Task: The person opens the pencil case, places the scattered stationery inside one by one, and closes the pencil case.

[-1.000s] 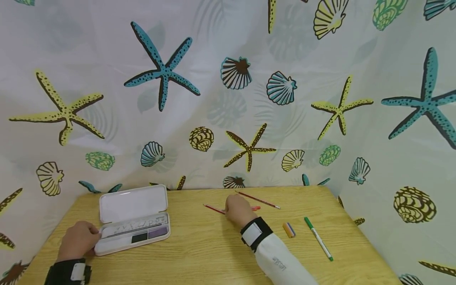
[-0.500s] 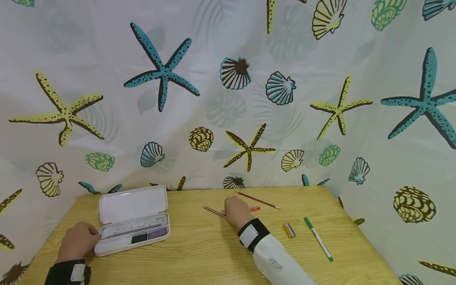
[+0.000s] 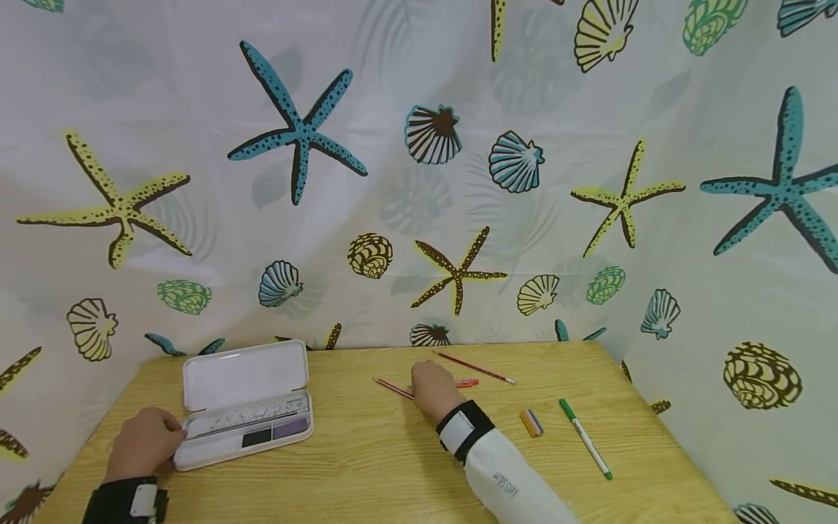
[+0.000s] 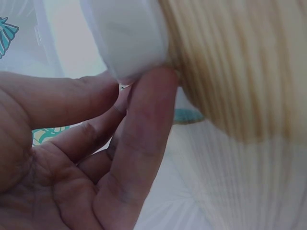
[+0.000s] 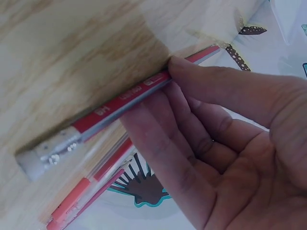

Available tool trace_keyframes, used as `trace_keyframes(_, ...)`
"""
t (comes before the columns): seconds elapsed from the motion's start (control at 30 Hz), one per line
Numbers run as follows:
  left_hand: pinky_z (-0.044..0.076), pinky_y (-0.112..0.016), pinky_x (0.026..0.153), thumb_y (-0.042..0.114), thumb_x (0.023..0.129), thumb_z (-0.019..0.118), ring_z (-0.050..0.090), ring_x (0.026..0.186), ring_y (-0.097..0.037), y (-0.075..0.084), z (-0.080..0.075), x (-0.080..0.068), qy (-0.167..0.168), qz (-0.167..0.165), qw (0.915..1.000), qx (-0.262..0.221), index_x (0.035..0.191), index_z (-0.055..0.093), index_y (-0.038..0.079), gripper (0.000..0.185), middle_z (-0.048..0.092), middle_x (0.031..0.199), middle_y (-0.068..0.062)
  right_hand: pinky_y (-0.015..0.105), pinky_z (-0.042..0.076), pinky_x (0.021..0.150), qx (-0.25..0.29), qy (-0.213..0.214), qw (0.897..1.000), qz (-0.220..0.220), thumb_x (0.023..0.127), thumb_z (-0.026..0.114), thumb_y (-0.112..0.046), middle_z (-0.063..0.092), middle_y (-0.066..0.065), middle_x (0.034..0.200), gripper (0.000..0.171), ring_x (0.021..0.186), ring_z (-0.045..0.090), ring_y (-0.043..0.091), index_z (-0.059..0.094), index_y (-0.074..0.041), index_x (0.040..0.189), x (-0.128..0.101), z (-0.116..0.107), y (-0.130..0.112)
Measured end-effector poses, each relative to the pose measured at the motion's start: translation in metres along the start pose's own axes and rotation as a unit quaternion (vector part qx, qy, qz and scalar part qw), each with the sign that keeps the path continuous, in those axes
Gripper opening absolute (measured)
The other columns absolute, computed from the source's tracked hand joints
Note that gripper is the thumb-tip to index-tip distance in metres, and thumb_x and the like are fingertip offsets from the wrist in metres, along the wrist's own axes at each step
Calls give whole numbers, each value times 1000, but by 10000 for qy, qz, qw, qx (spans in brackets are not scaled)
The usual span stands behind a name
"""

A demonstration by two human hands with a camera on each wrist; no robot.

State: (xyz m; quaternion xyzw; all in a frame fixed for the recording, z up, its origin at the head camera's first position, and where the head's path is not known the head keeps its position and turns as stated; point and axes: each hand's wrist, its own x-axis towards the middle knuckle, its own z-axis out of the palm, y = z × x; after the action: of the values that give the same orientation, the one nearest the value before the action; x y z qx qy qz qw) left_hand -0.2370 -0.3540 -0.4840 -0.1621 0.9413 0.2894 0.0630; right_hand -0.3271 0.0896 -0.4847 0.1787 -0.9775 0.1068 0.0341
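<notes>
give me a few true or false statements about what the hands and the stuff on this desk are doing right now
1. The pencil case lies open on the wooden table. True.
2. The right hand pinches the green marker. False: its fingertips are on a red pencil; the marker lies apart, further right.
3. The left hand touches the left end of the pencil case. True.
4. The eraser sits inside the pencil case. False: it lies on the table between the right wrist and the green marker.
5. A second red pencil lies on the table beyond the right hand. True.
</notes>
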Motion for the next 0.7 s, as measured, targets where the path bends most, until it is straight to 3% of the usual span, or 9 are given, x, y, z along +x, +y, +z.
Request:
trace_keyframes(0.4,50,-35,58,8,91,67,61,66,-24,-3,2,3,66,124,9999,10,96,65,-16,24,64,80,-19,29,36,52,70,-323,9992,-219,89,70,-1,41,-4,59,37,54,38,11,50,-11,60,-2,-13,6)
trace_keyframes(0.53,50,-35,57,7,91,67,61,66,-24,-3,2,3,68,140,9999,12,96,65,-15,23,64,80,-18,28,37,53,-72,-249,9992,-316,89,69,0,41,-5,58,38,54,38,10,49,-12,59,-2,-19,4)
trace_keyframes(0.7,51,-34,58,7,92,67,61,66,-24,-1,1,2,16,50,10000,-10,98,64,-16,24,63,81,-20,26,31,51,-173,-94,9982,-564,88,69,3,28,-8,53,49,51,29,8,40,-15,53,-4,-30,-2)
